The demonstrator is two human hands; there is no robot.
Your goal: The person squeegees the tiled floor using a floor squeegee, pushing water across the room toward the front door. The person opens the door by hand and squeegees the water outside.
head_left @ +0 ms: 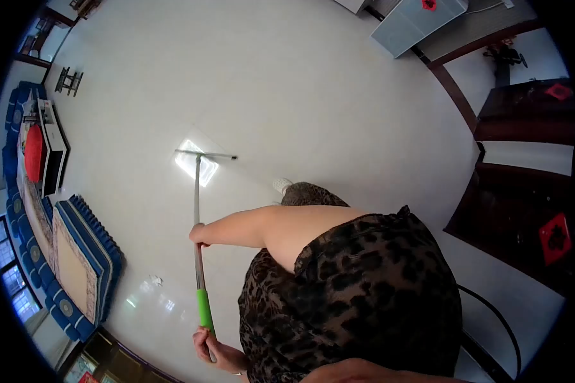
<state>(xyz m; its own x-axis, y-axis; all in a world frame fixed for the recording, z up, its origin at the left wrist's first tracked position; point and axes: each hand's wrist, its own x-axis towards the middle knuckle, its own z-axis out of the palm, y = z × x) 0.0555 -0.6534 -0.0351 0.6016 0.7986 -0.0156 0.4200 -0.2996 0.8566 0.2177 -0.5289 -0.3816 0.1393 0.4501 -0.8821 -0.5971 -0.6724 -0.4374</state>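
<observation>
A long-handled floor tool [197, 198] with a silver pole and a thin, wide crossbar head lies across the left-centre of the view, its head on the pale floor over a bright reflection. My right hand [199, 234] is closed around the middle of the metal pole, with the arm stretched out from the dark patterned clothing [364, 287]. Lower down, my left hand [211, 346] is wrapped round the end of the pole by the green grip [204, 309]. A thin band shows at the left wrist.
Blue sofas [64, 306] and a low table with a red item [34, 153] line the left side. A small dark rack [68, 81] stands at upper left. Dark wooden doors [524, 210] are at right, a pale cabinet [418, 25] at upper right. A white scrap [156, 279] lies on the floor.
</observation>
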